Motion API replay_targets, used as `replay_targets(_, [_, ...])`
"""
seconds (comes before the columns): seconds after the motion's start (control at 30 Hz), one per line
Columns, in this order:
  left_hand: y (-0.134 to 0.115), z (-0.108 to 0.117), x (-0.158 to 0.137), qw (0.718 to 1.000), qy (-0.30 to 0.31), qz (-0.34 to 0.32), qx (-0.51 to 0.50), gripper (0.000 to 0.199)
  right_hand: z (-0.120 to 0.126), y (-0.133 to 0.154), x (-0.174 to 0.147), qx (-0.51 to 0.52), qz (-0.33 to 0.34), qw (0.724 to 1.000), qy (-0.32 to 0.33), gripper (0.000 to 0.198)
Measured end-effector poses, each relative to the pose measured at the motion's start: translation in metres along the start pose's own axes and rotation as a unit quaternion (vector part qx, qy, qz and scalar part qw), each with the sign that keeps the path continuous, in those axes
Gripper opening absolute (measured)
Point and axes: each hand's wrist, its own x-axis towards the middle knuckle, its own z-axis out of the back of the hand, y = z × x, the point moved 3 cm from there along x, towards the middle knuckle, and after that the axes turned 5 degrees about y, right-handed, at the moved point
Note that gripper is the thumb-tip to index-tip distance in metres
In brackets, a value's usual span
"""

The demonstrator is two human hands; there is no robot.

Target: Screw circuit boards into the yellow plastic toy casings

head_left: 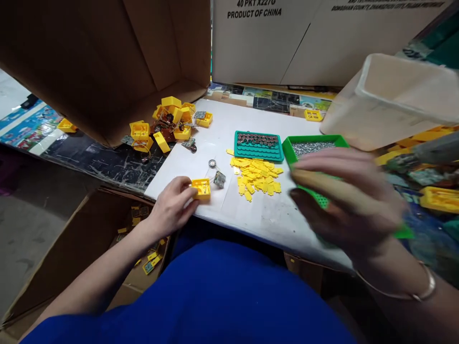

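Observation:
My left hand point(175, 203) grips a small open yellow plastic case point(201, 188) at the white table's front edge, fingers along its left side. Thin wires run from the case to a small circuit board point(219, 179) and a round speaker-like disc point(212, 163), both on the table. Over the green tray point(315, 138) on the right, my right hand point(344, 200) is smeared by motion; whether its fingers hold anything does not show. Between the hands lies a pile of small yellow plastic tabs point(258, 174). Behind it, a teal tray point(258, 153) bears rows of button cells point(260, 140).
Wired yellow cases point(172, 119) are heaped at the left by a tilted cardboard box point(143, 62). A translucent bin point(344, 105) stands at the back right, before a white carton point(265, 48). Below left, another cardboard box point(71, 258) holds yellow pieces.

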Motion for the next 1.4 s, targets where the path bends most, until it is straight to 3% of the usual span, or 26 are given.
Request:
replay_targets(0.07, [-0.005,-0.001,-0.011,1.0,0.021,-0.004,-0.021,0.013,-0.03,0.007,0.021,0.01,0.041,0.997,0.072,0.028])
replay_targets(0.1, [-0.004,-0.001,-0.015,0.999,0.025,-0.001,-0.034,0.014,-0.047,0.008,0.031,0.006,0.038,0.989,0.146,0.022])
replay_targets(0.23, [0.005,0.0,-0.018,0.997,0.038,-0.004,-0.062,0.011,-0.108,0.001,0.063,-0.003,-0.032,0.914,0.404,0.029])
replay_targets(0.33, [0.01,-0.001,-0.015,0.994,0.065,0.011,-0.084,0.009,-0.13,-0.004,0.076,-0.014,-0.05,0.874,0.483,0.021])
replay_targets(0.47, [0.011,0.002,-0.004,0.99,0.096,0.034,-0.101,0.011,-0.133,-0.011,0.081,-0.039,-0.053,0.878,0.474,0.023])
replay_targets(0.57, [0.009,0.005,0.01,0.992,0.077,0.052,-0.085,0.017,-0.116,-0.016,0.082,-0.015,-0.102,0.917,0.385,0.03])
replay_targets(0.63, [0.007,0.006,0.02,0.995,0.049,0.068,-0.051,0.02,-0.098,-0.017,0.078,0.077,-0.169,0.93,0.316,0.03])
replay_targets(0.7, [0.003,0.003,0.028,0.997,0.033,0.073,-0.01,0.024,-0.081,-0.013,0.068,0.206,-0.234,0.899,0.308,0.026])
replay_targets(0.8, [-0.009,-0.006,0.034,0.997,0.043,0.049,0.033,0.038,-0.064,0.001,0.044,0.312,-0.239,0.83,0.396,0.018])
replay_targets(0.87, [-0.018,-0.013,0.034,0.997,0.058,0.019,0.05,0.042,-0.057,0.007,0.026,0.287,-0.214,0.824,0.44,0.018])
replay_targets(0.93, [-0.024,-0.017,0.033,0.996,0.071,-0.009,0.05,0.043,-0.054,0.009,0.01,0.225,-0.211,0.841,0.443,0.018])
replay_targets(1.07, [-0.027,-0.019,0.032,0.994,0.101,-0.025,0.022,0.048,-0.056,0.009,-0.015,0.097,-0.243,0.883,0.388,0.016])
replay_targets(1.17, [-0.022,-0.018,0.034,0.987,0.155,-0.005,-0.035,0.049,-0.057,0.01,-0.029,0.029,-0.248,0.907,0.339,0.017])
replay_targets(1.27, [-0.02,-0.017,0.036,0.973,0.215,0.022,-0.084,0.047,-0.059,0.013,-0.04,0.029,-0.244,0.909,0.338,0.019])
replay_targets(1.4, [-0.024,-0.018,0.043,0.958,0.258,0.054,-0.111,0.044,-0.059,0.022,-0.043,-0.031,-0.222,0.895,0.384,0.028])
